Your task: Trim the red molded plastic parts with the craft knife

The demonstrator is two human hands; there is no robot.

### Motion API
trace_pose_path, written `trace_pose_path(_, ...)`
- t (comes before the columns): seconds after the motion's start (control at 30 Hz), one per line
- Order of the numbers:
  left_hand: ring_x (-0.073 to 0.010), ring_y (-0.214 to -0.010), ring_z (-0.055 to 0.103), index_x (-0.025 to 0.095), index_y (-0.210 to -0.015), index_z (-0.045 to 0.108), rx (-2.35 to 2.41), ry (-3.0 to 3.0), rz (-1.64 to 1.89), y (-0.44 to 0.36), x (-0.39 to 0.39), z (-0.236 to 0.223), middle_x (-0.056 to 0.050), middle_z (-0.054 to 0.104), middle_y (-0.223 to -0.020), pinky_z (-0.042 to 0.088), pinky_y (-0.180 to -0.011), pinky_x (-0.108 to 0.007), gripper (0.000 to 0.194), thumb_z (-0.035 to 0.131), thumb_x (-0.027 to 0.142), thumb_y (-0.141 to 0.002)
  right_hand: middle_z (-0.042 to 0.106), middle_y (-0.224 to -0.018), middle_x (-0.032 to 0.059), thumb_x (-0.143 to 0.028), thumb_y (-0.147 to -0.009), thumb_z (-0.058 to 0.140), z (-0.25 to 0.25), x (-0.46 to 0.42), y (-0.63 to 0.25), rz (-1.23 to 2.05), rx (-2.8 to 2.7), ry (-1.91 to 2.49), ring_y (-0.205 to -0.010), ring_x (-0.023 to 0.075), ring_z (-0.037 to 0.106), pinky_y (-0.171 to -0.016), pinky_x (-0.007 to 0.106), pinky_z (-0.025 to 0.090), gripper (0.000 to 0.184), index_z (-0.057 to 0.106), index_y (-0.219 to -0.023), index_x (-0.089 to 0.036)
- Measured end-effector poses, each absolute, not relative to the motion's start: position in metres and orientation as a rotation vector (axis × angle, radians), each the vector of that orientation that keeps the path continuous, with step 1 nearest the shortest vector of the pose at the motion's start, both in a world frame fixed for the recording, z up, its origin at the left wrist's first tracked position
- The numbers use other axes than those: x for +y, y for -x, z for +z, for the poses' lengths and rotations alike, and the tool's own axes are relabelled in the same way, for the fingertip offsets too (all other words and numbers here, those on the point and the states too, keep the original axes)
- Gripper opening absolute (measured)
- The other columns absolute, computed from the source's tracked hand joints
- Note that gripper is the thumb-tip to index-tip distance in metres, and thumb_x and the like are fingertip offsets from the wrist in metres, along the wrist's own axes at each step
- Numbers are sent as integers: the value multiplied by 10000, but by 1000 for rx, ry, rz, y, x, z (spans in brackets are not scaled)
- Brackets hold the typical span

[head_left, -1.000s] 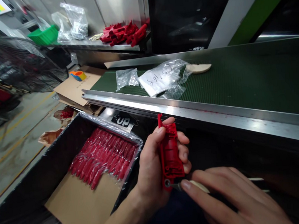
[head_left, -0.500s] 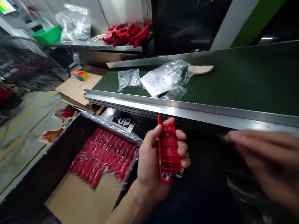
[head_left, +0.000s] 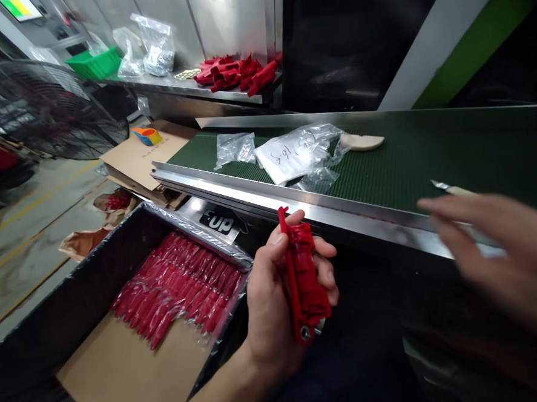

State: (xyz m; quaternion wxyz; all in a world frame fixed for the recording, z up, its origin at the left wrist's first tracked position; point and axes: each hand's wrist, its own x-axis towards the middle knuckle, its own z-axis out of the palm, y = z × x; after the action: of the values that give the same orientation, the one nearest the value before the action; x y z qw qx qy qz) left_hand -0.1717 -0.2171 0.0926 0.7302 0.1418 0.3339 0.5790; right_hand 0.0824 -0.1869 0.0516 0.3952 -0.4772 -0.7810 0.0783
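My left hand (head_left: 268, 298) is closed around a red plastic casing (head_left: 307, 274), whose hollow, ribbed inside faces up and right. A metal ring sits at the casing's lower end, and a thin strip stands up along its left side. My right hand (head_left: 503, 253), smeared by motion, is at the right over the conveyor's metal rim, its fingers apart. Just beyond those fingers shows a knife (head_left: 459, 190) with a pointed blade and a pale handle, partly hidden by the hand; it appears to lie on the green belt.
A lined box (head_left: 88, 269) at lower left holds bagged red parts (head_left: 178, 285) on cardboard. Plastic bags (head_left: 288, 154) and a pale half-round piece (head_left: 362, 142) lie on the conveyor belt (head_left: 403, 168). Red casings (head_left: 237, 72) are heaped on the shelf behind. A fan (head_left: 49, 108) stands left.
My left hand has turned the red casing slightly to the right. My right hand has shifted and its fingers have parted; the knife now shows beyond them. The view has tilted a little.
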Motion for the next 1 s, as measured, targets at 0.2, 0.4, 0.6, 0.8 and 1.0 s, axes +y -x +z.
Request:
trace_pose_path(0.2,-128,-605,503,216,-1271,507,790,-354,1314,165,-214,94,-53,598,-842,420,-522,-234,372,385,373,-956,744,-925,32,-136,-868,613,62,-260,18,137,-2241,788,-805,195,662,-712,345,550,303,631,-1169,-168)
trace_pose_path(0.4,-106,-580,478,215,-1172,519,809,-289,1337,158,-210,86,-34,580,-833,400,-513,-219,293,429,367,-939,740,-918,80,-53,-844,607,59,-250,29,166,-2214,822,-769,201,652,-620,328,534,261,667,-1092,-109)
trace_pose_path(0.6,-106,-566,476,214,-1177,519,831,-330,1357,158,-210,86,-32,592,-829,390,-494,-218,297,439,374,-940,680,-791,91,-17,-793,643,56,-250,27,248,-2112,803,-728,184,619,-598,326,514,142,627,-902,-106)
trace_pose_path(0.8,-108,-569,484,199,-1218,522,827,-398,1382,158,-214,88,-36,608,-833,412,-504,-226,340,433,373,-941,652,-806,35,-35,-854,588,61,-257,29,490,-1990,952,-726,115,608,-660,252,527,128,603,-906,-151)
trace_pose_path(1.0,-108,-589,488,218,-1207,526,881,-443,1379,159,-214,85,-29,602,-870,415,-513,-230,319,431,388,-954,635,-751,5,-142,-917,565,59,-254,26,575,-1977,1068,-677,115,608,-639,249,510,63,590,-878,-184)
